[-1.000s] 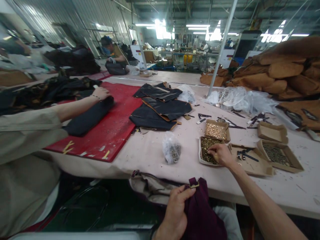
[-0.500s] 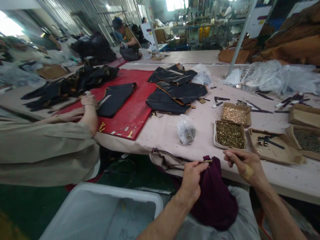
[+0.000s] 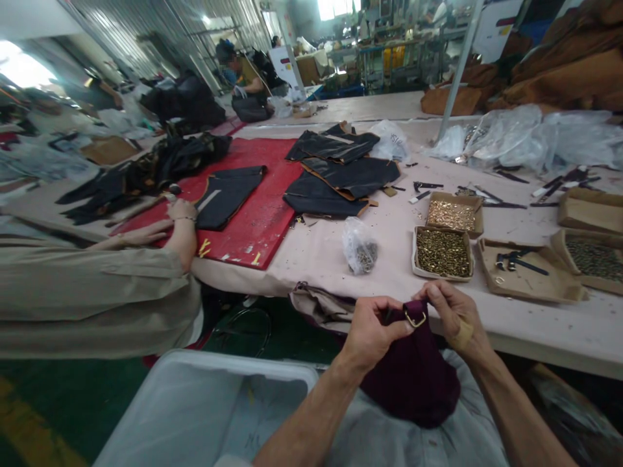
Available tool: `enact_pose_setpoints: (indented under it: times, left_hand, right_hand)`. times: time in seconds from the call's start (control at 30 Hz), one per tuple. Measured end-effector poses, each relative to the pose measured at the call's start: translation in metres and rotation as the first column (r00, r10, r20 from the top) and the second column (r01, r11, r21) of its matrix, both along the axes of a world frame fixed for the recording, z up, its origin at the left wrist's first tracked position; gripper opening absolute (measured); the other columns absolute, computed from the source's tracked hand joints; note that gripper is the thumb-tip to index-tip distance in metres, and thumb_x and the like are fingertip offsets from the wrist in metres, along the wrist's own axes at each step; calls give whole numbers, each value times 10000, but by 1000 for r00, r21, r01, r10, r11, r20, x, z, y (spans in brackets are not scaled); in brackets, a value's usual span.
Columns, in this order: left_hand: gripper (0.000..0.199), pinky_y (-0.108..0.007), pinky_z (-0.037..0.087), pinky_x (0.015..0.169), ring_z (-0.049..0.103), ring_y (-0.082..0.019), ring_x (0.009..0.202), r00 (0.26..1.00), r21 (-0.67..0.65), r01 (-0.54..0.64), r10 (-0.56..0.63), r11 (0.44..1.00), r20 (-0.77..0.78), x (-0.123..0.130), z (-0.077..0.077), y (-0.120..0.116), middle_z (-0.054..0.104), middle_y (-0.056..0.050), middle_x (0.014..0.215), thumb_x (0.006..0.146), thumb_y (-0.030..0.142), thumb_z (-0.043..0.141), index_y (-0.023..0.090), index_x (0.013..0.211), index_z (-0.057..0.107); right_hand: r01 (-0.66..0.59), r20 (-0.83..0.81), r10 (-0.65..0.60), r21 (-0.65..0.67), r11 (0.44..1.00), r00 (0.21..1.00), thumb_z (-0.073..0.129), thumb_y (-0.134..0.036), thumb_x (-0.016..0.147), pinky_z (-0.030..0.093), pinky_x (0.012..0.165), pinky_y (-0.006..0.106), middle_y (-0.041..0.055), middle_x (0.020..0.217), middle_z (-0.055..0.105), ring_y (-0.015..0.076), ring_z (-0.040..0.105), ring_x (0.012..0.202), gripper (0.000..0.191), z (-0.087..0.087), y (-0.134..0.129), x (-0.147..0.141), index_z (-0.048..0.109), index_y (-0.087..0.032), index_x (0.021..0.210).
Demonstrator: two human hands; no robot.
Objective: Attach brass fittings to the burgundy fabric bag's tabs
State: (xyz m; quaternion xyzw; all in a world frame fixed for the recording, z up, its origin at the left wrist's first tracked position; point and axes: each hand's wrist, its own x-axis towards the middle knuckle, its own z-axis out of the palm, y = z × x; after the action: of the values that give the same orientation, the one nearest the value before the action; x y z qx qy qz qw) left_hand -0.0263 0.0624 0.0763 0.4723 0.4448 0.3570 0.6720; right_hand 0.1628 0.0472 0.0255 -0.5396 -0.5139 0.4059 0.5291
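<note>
A maroon fabric bag piece (image 3: 413, 386) hangs over my lap in front of the table edge. At its top, a short maroon tab runs through a gold metal ring (image 3: 421, 322). My left hand (image 3: 368, 329) is closed on the fabric, its thumb lying against the ring. Fingers pinched, my right hand (image 3: 452, 316) grips the tab's upper right side. Whether a small part sits between those fingertips is hidden. Just behind the hands, a box of brass-coloured rivets (image 3: 444, 254) stands on the table, with a box of copper-coloured pieces (image 3: 452, 215) behind it.
A knotted plastic bag of small metal parts (image 3: 359, 248) lies left of the boxes. A cardboard tray (image 3: 545, 285) with black straps is at right. Black leather pieces (image 3: 335, 172) lie by a red board (image 3: 243, 243), where a co-worker's hand (image 3: 182, 214) rests. A white bin (image 3: 195, 370) stands lower left.
My right hand has moved left from beside the rivet box onto the maroon tab, its fingers pinched there. The ring has turned and now shows its open face. The view has shifted slightly.
</note>
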Motion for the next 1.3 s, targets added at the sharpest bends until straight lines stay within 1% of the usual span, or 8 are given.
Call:
enact_pose_setpoints:
  times: [0.17, 0.47, 0.63, 0.8, 0.93, 1.13, 1.23, 1.3]
  left_hand:
    - [228, -270, 434, 745, 577, -154, 759, 976, 276, 177, -132, 945, -174, -10, 15, -8, 696, -44, 798, 760, 312, 842, 127, 775, 708]
    - [348, -261, 402, 682, 567, -152, 729, 996, -23, 89, -90, 996, -27, -14, -11, -5, 693, -53, 790, 695, 350, 887, 97, 888, 746]
    - [136, -287, 429, 725, 590, -169, 778, 989, 198, 131, -114, 971, -96, -19, -4, -7, 668, -57, 822, 695, 109, 791, 117, 811, 720]
    - [199, -287, 389, 698, 517, -149, 793, 956, 763, 50, 189, 645, -223, -23, 2, -31, 555, -46, 843, 720, -44, 632, 154, 722, 622]
    - [222, -284, 333, 649, 467, -144, 751, 893, 867, 107, 336, 487, -299, -30, 2, -53, 529, -37, 791, 736, -45, 631, 170, 791, 614]
    - [185, -253, 411, 625, 506, -113, 643, 827, 604, -95, 400, 791, -394, -44, 9, -91, 550, 12, 709, 826, 165, 730, 184, 982, 633]
    - [276, -248, 425, 575, 548, -120, 592, 872, 140, -213, 253, 967, -419, -48, 14, -106, 610, -20, 668, 872, 417, 723, 156, 858, 634]
    - [457, -254, 396, 493, 579, -148, 540, 954, -254, -166, 90, 953, -285, -47, 15, -108, 667, -85, 668, 885, 580, 642, 137, 776, 651]
  right_hand:
    - [73, -49, -73, 7, 997, 996, 529, -500, 1040, 447, 638, 276, 9, 769, 618, 165, 569, 690, 370, 3, -17, -13, 657, -201, 864]
    - [181, -5, -181, 40, 983, 983, 569, -439, 1032, 435, 693, 277, 9, 857, 650, 161, 577, 750, 298, 0, -22, -13, 691, -203, 897]
    - [173, -25, -172, 33, 984, 985, 570, -424, 1036, 432, 667, 278, 3, 807, 632, 158, 574, 723, 295, 2, -21, -19, 689, -196, 891]
    - [96, -1, -97, 184, 978, 995, 582, -290, 1031, 403, 593, 269, -10, 752, 593, 132, 535, 642, 196, 16, -34, -30, 699, -202, 900]
    - [51, 38, -74, 423, 905, 997, 595, -162, 981, 438, 594, 302, 17, 776, 617, 148, 557, 629, 124, 17, -45, -36, 714, -197, 991]
    - [-68, 217, -85, 613, 787, 972, 617, -100, 925, 485, 634, 369, 59, 798, 652, 198, 602, 689, 173, 9, -56, -39, 693, -171, 1064]
    - [-120, 316, -128, 659, 742, 940, 616, -81, 931, 486, 654, 367, 54, 801, 654, 189, 607, 690, 211, 11, -61, -41, 667, -160, 1120]
    - [-192, 384, -128, 689, 698, 914, 624, -58, 928, 491, 673, 367, 56, 815, 661, 182, 614, 700, 244, 14, -65, -43, 647, -142, 1156]
